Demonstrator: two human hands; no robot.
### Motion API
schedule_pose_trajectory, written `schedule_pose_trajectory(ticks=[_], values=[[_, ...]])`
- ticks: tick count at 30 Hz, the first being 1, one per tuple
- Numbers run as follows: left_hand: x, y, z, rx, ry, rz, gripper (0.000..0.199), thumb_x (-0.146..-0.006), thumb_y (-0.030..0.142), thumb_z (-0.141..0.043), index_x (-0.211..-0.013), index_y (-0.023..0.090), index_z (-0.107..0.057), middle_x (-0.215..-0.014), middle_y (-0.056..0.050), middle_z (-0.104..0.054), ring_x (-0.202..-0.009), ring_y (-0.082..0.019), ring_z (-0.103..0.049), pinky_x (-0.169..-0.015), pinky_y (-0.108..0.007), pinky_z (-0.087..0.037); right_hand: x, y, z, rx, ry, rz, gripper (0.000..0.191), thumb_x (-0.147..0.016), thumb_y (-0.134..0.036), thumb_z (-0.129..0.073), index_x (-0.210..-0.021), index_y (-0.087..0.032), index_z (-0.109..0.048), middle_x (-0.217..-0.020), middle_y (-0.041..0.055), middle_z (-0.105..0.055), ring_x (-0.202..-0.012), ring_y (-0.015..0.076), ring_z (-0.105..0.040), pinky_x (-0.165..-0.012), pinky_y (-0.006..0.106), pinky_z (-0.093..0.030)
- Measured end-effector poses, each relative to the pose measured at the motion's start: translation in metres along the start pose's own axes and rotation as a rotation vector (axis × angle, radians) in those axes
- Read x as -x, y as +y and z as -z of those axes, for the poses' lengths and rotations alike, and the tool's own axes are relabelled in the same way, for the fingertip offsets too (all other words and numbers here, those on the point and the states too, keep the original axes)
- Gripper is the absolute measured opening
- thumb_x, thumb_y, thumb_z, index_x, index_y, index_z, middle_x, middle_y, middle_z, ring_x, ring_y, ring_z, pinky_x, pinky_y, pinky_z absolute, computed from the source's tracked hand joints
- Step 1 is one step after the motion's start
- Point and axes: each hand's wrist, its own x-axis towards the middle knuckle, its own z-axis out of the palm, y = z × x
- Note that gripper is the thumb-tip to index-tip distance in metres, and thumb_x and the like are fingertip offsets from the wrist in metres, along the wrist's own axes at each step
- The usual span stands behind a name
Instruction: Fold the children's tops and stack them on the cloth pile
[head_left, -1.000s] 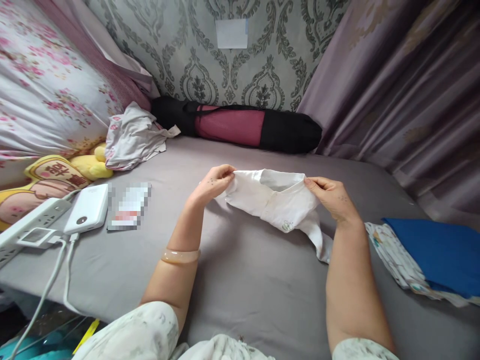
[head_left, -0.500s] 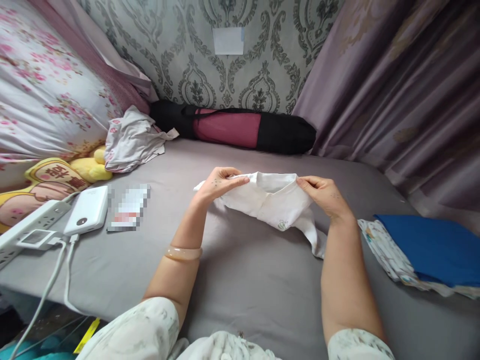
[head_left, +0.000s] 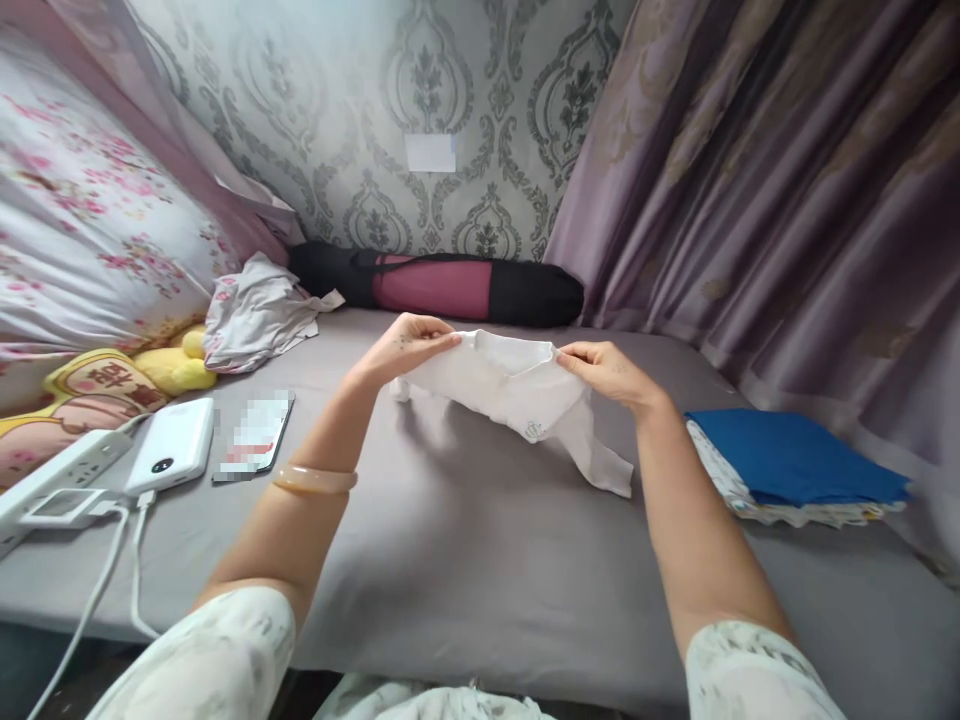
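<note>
A small white long-sleeved garment (head_left: 499,385) is stretched by its neckline above the grey sheet. My left hand (head_left: 411,345) pinches it at the left shoulder, beside the collar. Between thumb and fingers, my right hand (head_left: 606,370) grips the other side of the collar. The front hangs down with a small printed motif low on it. One sleeve drops to the right, its cuff near or on the sheet; the other sleeve end shows below my left hand.
Folded cloths with a blue one on top (head_left: 795,455) lie at the right. Left are a phone (head_left: 255,435), white power bank (head_left: 172,445), power strip (head_left: 67,480), yellow plush (head_left: 176,365) and crumpled cloth (head_left: 259,310). A black and maroon bag (head_left: 431,285) lies along the wall.
Both hands still hold the garment, now a little higher and spread slightly wider, with the cloth hanging more open. The camera view has shifted.
</note>
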Motion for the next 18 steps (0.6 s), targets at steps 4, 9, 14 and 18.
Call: schedule_pose_trajectory(ticks=[4, 9, 14, 18], values=[[0.000, 0.033, 0.025, -0.055, -0.026, -0.123, 0.037, -0.078, 0.051, -0.068, -0.087, 0.015, -0.073, -0.073, -0.003, -0.067, -0.065, -0.013, -0.059, -0.055, -0.021, -0.045, 0.000, -0.032, 0.019, 0.042, 0.015, 0.067, 0.052, -0.073, -0.067, -0.066, -0.092, -0.020, -0.075, -0.086, 0.0047, -0.073, -0.080, 0.0197, -0.065, -0.070, 0.029, -0.050], [-0.017, 0.049, 0.049, -0.220, 0.108, -0.213, 0.032, -0.079, 0.046, -0.067, -0.089, 0.017, -0.074, -0.077, -0.004, -0.070, -0.068, -0.015, -0.062, -0.061, -0.024, -0.049, -0.014, -0.057, 0.032, 0.200, 0.138, 0.158, 0.052, -0.078, -0.067, -0.062, -0.089, -0.018, -0.075, -0.076, 0.0040, -0.071, -0.070, 0.0187, -0.063, -0.060, 0.028, -0.047], [-0.040, 0.041, 0.062, -0.446, 0.167, -0.306, 0.024, -0.079, 0.040, -0.066, -0.082, 0.018, -0.075, -0.072, -0.002, -0.067, -0.071, -0.015, -0.061, -0.066, -0.024, -0.048, -0.028, -0.069, 0.033, 0.529, 0.324, 0.326, 0.044, -0.088, -0.058, -0.056, -0.086, -0.019, -0.074, -0.079, 0.0042, -0.069, -0.077, 0.0196, -0.063, -0.069, 0.030, -0.046], [-0.049, 0.039, 0.063, -0.497, 0.247, -0.427, 0.020, -0.080, 0.039, -0.067, -0.080, 0.020, -0.074, -0.083, -0.003, -0.066, -0.082, -0.015, -0.061, -0.079, -0.026, -0.049, -0.038, -0.075, 0.036, 0.669, 0.459, 0.500, 0.036, -0.094, -0.051, -0.051, -0.088, -0.023, -0.073, -0.101, 0.0068, -0.068, -0.097, 0.0226, -0.061, -0.087, 0.038, -0.045]])
